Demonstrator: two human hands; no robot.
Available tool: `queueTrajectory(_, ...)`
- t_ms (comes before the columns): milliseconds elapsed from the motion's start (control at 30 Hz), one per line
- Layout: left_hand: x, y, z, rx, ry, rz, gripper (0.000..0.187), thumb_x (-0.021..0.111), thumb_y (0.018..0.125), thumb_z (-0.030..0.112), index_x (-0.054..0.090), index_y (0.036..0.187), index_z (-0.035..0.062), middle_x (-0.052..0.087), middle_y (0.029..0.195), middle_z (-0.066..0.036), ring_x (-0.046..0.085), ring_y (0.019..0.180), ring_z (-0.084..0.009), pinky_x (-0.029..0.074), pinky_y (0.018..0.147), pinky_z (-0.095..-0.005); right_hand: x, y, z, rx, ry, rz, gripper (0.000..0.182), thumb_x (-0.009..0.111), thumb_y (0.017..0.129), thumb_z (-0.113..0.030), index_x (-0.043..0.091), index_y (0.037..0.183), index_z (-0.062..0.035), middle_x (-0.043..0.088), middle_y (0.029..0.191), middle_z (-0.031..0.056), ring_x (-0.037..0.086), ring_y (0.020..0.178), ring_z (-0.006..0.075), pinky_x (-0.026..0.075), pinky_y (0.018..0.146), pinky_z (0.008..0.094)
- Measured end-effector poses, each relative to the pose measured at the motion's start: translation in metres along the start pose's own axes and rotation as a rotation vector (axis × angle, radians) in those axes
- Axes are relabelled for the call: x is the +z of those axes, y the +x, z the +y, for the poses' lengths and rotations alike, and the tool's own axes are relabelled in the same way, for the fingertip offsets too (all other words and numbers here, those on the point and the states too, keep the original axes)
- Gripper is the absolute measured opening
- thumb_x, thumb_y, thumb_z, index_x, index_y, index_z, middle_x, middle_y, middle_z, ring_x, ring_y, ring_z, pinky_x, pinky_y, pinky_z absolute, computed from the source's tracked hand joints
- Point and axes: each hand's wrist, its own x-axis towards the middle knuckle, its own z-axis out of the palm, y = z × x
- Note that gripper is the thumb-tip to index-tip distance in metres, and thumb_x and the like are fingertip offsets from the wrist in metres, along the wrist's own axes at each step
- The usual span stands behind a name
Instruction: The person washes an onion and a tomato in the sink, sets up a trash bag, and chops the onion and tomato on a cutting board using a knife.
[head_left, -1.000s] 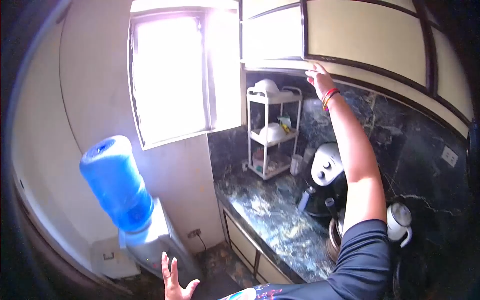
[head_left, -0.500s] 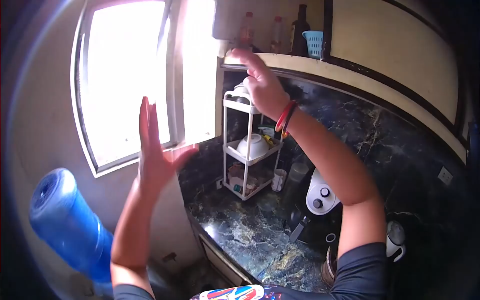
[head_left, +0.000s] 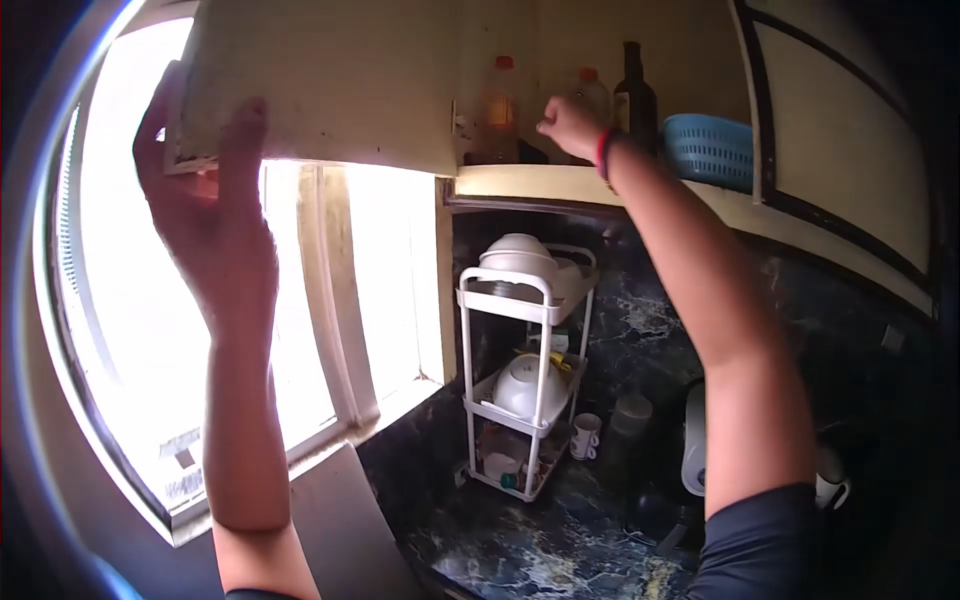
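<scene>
My left hand [head_left: 218, 235] grips the lower outer corner of the swung-open cabinet door [head_left: 330, 80], thumb on the near face and fingers around the edge. In front of the cabinet shelf, my right hand [head_left: 575, 128] is closed with its fingers curled; whether anything is in them is hidden. Just left of it stands a red-capped clear bottle [head_left: 501, 112]. Behind it is another clear bottle [head_left: 592, 92] with a red cap, partly covered by the hand. A dark glass bottle [head_left: 634, 100] and a blue plastic basket [head_left: 708, 150] stand to its right.
Below the cabinet, a white three-tier rack [head_left: 508, 300] holds bowls [head_left: 518, 258] and other items on the dark marbled counter [head_left: 480, 550]. A mug [head_left: 586, 437] stands beside it. The bright window [head_left: 320, 300] is at left.
The view has tilted up, bringing more of the cabinet into sight. My left hand has risen from before the window and taken hold of the cabinet door. My right hand's fingers have curled in.
</scene>
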Motion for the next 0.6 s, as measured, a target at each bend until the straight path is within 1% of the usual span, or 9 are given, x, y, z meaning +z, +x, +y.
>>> queueTrajectory(67,-0.004,0.002,-0.011,0.049,-0.037,0.022,0.054,0.068,0.084,0.018,0.045,0.133,0.0122,0.057,0.121,-0.014,0.057,0.111,-0.0264,0.047,0.096,-0.0440,0.008,0.006,-0.037,0.068,-0.336,-0.171,0.025,0.062,0.084,-0.025,0.066,0.088,-0.0011,0.066,0.087,0.0172,0.065,0.084,0.0286,0.050,0.076,0.0385)
queueTrajectory(100,-0.006,0.003,-0.017,0.076,-0.053,0.036,0.054,0.068,0.084,0.017,0.046,0.132,0.0122,0.057,0.120,-0.014,0.058,0.110,-0.0269,0.048,0.096,-0.0449,0.013,0.012,-0.048,0.101,-0.417,-0.235,0.025,0.061,0.084,-0.025,0.066,0.089,-0.0010,0.066,0.087,0.0174,0.064,0.085,0.0288,0.050,0.077,0.0387)
queueTrajectory(200,-0.015,0.004,-0.029,0.120,0.031,0.070,0.051,0.068,0.084,0.015,0.048,0.131,0.0122,0.057,0.120,-0.014,0.059,0.108,-0.0270,0.050,0.093,-0.0445,0.030,0.026,-0.062,0.198,-0.436,-0.292,0.025,0.059,0.085,-0.024,0.066,0.091,-0.0007,0.065,0.090,0.0182,0.064,0.086,0.0296,0.049,0.078,0.0394)
queueTrajectory(233,-0.018,0.006,-0.036,0.165,0.002,0.043,0.050,0.066,0.085,0.016,0.048,0.131,0.0115,0.057,0.120,-0.014,0.059,0.108,-0.0277,0.051,0.091,-0.0444,0.035,0.029,-0.062,0.234,-0.422,-0.291,0.025,0.058,0.085,-0.024,0.065,0.092,-0.0006,0.065,0.090,0.0184,0.063,0.087,0.0298,0.049,0.078,0.0396)
queueTrajectory(333,-0.023,0.005,-0.045,0.154,-0.036,0.032,0.049,0.067,0.085,0.019,0.048,0.129,0.0100,0.057,0.121,-0.014,0.059,0.108,-0.0282,0.052,0.089,-0.0432,0.046,0.039,-0.060,0.314,-0.364,-0.250,0.026,0.055,0.086,-0.023,0.065,0.094,-0.0002,0.065,0.093,0.0192,0.063,0.089,0.0306,0.049,0.079,0.0403)
queueTrajectory(367,-0.025,0.005,-0.048,0.166,-0.019,0.030,0.048,0.066,0.086,0.020,0.048,0.128,0.0091,0.057,0.120,-0.014,0.060,0.106,-0.0276,0.053,0.087,-0.0413,0.049,0.041,-0.060,0.337,-0.340,-0.229,0.026,0.054,0.087,-0.023,0.065,0.094,-0.0001,0.064,0.093,0.0194,0.063,0.089,0.0308,0.048,0.079,0.0406)
queueTrajectory(500,-0.035,0.002,-0.057,0.161,0.211,0.056,0.045,0.068,0.085,0.022,0.051,0.125,0.0090,0.059,0.112,-0.013,0.062,0.098,-0.0257,0.055,0.083,-0.0368,0.058,0.050,-0.054,0.394,-0.256,-0.115,0.028,0.051,0.088,-0.022,0.064,0.097,0.0004,0.063,0.096,0.0204,0.062,0.092,0.0318,0.048,0.081,0.0415)
queueTrajectory(567,-0.043,0.003,-0.065,0.118,0.307,0.066,0.043,0.071,0.082,0.020,0.054,0.122,0.0125,0.061,0.107,-0.012,0.063,0.093,-0.0240,0.056,0.079,-0.0337,0.060,0.055,-0.052,0.405,-0.214,-0.044,0.028,0.049,0.088,-0.021,0.063,0.099,0.0006,0.063,0.098,0.0209,0.061,0.093,0.0323,0.047,0.081,0.0420)
queueTrajectory(600,-0.047,0.003,-0.068,0.214,0.450,0.043,0.043,0.072,0.081,0.019,0.055,0.121,0.0138,0.061,0.106,-0.012,0.063,0.093,-0.0236,0.056,0.078,-0.0332,0.060,0.056,-0.052,0.407,-0.196,-0.009,0.029,0.048,0.089,-0.021,0.063,0.099,0.0007,0.063,0.098,0.0211,0.061,0.094,0.0326,0.047,0.082,0.0422)
